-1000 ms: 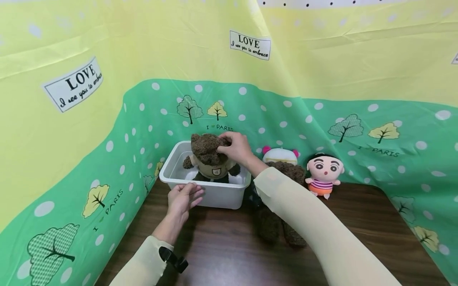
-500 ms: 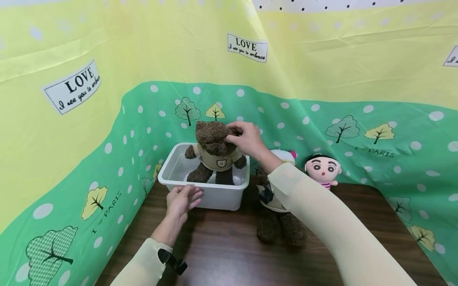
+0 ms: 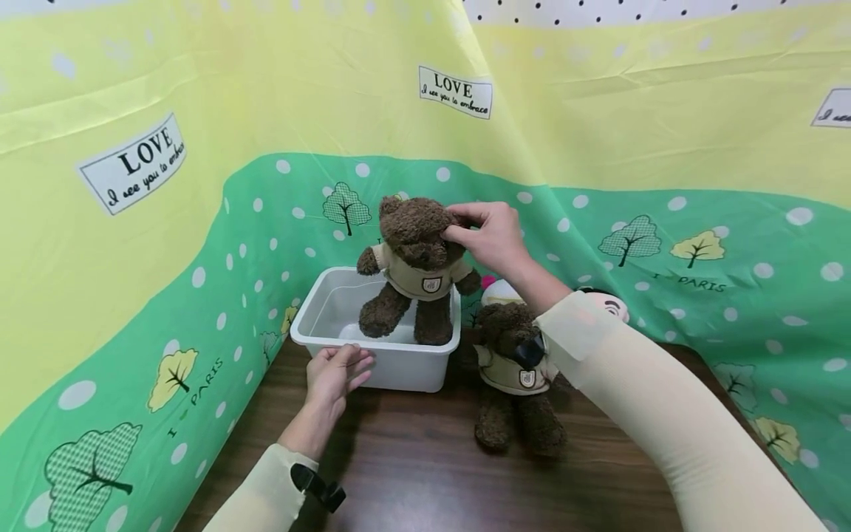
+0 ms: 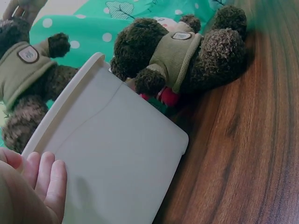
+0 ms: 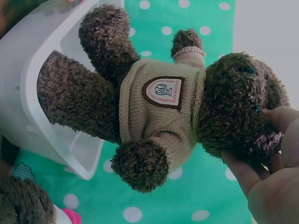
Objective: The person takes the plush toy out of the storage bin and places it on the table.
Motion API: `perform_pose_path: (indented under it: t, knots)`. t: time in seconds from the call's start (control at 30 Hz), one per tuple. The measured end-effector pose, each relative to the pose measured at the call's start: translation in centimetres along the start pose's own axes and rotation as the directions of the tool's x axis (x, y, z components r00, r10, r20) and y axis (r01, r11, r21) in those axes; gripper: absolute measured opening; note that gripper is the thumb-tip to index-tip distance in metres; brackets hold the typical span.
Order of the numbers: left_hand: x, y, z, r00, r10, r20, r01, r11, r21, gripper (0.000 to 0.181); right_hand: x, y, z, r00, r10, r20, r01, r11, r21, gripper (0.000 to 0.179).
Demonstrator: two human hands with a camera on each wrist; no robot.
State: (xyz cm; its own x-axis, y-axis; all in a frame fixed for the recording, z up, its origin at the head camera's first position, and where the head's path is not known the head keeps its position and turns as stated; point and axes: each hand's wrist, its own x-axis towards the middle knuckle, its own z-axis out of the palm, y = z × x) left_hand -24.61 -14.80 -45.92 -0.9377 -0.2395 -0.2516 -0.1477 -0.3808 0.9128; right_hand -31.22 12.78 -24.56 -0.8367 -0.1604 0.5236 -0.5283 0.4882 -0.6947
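Observation:
A brown teddy bear (image 3: pixel 422 277) in a tan knitted sweater with a badge hangs upright over a white plastic bin (image 3: pixel 408 369). My right hand (image 3: pixel 495 236) pinches it by the ear at the side of its head, fingers and thumb sunk into the plush in the right wrist view. Its feet are level with the bin's rim (image 5: pixel 32 98). At the bin's front edge, my left hand (image 3: pixel 335 377) grips the rim, thumb on top and fingers (image 4: pixel 56 182) along the outer wall.
A second brown teddy bear (image 3: pixel 512 380) in a matching sweater sits on the dark wooden table (image 3: pixel 425 473), right of the bin. Behind it are a white plush toy (image 3: pixel 501 292) and a dark-haired doll (image 3: pixel 606 303), partly hidden by my right arm. A patterned curtain (image 3: pixel 319 111) surrounds the table.
My right hand has lifted the teddy bear up out of the bin and a little to the right. The left hand stays at the bin's rim. More of the second bear now shows.

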Motion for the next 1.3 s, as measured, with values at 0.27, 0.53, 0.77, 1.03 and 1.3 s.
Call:
perform_pose_path:
  t: [0.27, 0.53, 0.77, 1.03, 1.3]
  knots:
    - [0.0, 0.2, 0.0, 1.000, -0.007, -0.002, 0.007, 1.000, 0.004, 0.022, -0.3, -1.0, -2.6, 0.996, -0.051, -0.067, 0.054, 0.998, 0.041, 0.027]
    - [-0.1, 0.2, -0.1, 1.000, -0.018, 0.003, 0.018, 1.000, 0.013, 0.023, -0.7, -1.8, -5.8, 0.992, -0.035, -0.120, 0.039, 0.999, 0.037, 0.027]
    - [-0.1, 0.5, -0.2, 1.000, -0.016, 0.010, 0.016, 1.000, 0.017, 0.024, -2.6, -1.3, -9.4, 0.996, -0.028, -0.090, 0.025, 0.999, -0.041, 0.026]
    - [0.0, 0.5, -0.2, 1.000, -0.027, -0.003, 0.027, 0.999, 0.028, 0.024, -5.7, 0.9, -12.9, 0.997, 0.053, -0.062, -0.063, 0.985, -0.159, 0.029]
    - [0.0, 0.4, -0.2, 1.000, -0.012, 0.009, 0.012, 0.999, 0.032, 0.024, -9.3, 3.4, -16.2, 0.989, 0.149, -0.016, -0.148, 0.949, -0.277, 0.033]
